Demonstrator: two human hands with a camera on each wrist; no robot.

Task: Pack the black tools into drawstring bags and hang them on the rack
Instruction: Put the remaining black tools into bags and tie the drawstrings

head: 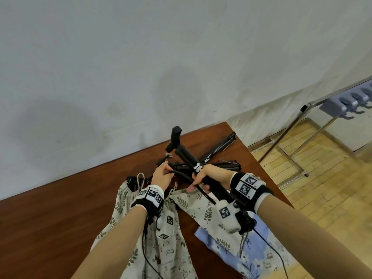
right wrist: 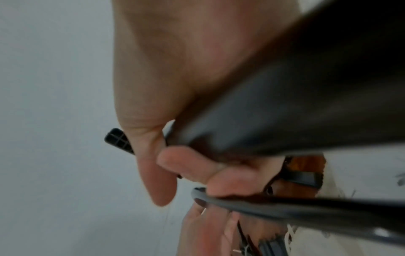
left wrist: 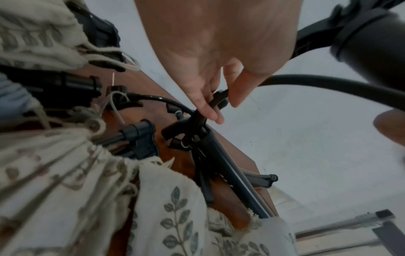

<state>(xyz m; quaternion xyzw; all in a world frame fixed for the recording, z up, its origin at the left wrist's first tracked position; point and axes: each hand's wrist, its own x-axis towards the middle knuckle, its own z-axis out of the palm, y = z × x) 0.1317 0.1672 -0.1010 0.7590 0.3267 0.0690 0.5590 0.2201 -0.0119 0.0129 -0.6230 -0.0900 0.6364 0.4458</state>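
Person's two hands work just above a reddish-brown wooden desk [head: 60, 218] by a grey wall. Right hand [head: 207, 176] is clenched round a long black pump-like tool w/ a thick stiff barrel [head: 187, 158], held tilted over the desk. Left hand [head: 161, 175] pinches the end of the tool's thin black rubber hose [head: 185, 176], which arcs between both hands. More black folding tools [head: 219, 147] lie piled on the desk just beyond. Cream leaf-print drawstring bags [head: 153, 238] lie on the desk below the wrists; one looks already filled. Grey hook rack on a metal frame [head: 342, 103] stands well apart, to the right. Barrel looks rigid & fairly light: hold mid-shaft. Hose is floppy, so prob. needs tucking alongside first.
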